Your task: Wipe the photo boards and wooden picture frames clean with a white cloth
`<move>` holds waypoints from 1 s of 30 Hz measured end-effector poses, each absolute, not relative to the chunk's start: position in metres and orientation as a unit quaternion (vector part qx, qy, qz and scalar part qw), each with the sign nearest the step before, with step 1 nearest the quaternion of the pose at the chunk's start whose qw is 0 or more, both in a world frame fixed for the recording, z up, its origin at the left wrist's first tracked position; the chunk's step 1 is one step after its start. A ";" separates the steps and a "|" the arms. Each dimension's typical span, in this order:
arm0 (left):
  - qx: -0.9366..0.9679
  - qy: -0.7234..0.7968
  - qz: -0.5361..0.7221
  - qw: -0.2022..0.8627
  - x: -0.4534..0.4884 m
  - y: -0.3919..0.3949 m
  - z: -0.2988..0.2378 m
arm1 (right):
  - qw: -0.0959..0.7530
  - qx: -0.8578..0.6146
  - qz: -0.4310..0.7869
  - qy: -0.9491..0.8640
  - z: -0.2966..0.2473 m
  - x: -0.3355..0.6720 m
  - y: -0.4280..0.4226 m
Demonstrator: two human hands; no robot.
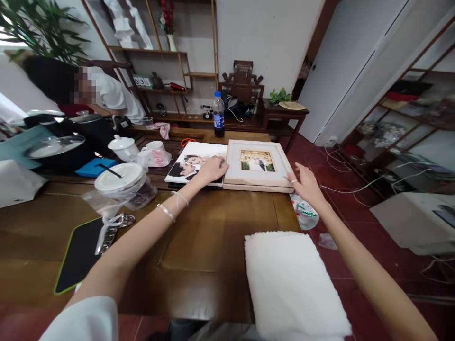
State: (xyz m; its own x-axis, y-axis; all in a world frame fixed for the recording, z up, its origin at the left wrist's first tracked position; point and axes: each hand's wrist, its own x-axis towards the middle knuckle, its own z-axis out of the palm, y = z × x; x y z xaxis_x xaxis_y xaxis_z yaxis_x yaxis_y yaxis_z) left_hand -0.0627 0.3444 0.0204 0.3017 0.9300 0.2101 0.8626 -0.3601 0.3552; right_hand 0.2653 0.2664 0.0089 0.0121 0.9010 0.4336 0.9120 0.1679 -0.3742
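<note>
A pale picture frame [232, 156] with a wedding photo in its middle lies flat on a second pale frame [256, 188] of like size. My left hand [214, 170] reaches over a white photo album [181, 152], fingers closed and bent against the upper frame's left side. The album has a couple on its cover and lies on a dark item, right beside the frames. At the opposite side my right hand [308, 185] touches the frame's right edge with a ringed finger. Its fingers are spread apart. The left fingertips are partly hidden.
White cloth-like sheets [291, 279] hang over the wooden table's [213, 227] near right edge. Behind the frames stands a cola bottle [218, 116]. Pots [59, 154], a lidded bowl [119, 177] and a black board [80, 258] occupy the left. A person [113, 94] leans in at far left.
</note>
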 end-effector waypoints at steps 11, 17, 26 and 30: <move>0.679 0.712 0.179 -0.035 -0.140 0.274 0.019 | 0.276 -0.508 0.018 -0.816 0.024 0.228 0.153; 0.578 0.803 0.114 0.093 -0.158 0.309 0.022 | 0.186 -0.505 0.091 -0.838 0.020 0.215 0.117; 0.568 0.800 0.170 0.089 -0.185 0.348 0.016 | 0.178 -0.497 0.129 -0.839 -0.004 0.212 0.103; 0.575 0.793 0.193 0.059 -0.181 0.358 0.040 | 0.185 -0.501 0.121 -0.837 -0.005 0.212 0.104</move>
State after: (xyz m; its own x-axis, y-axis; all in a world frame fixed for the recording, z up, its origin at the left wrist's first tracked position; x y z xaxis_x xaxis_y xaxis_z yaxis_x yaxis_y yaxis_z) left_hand -0.1809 0.3585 0.0405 -0.3317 0.9347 0.1280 0.8888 0.2642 0.3745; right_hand 0.2115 0.1037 -0.0052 -0.4294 0.8834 0.1875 0.7939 0.4682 -0.3879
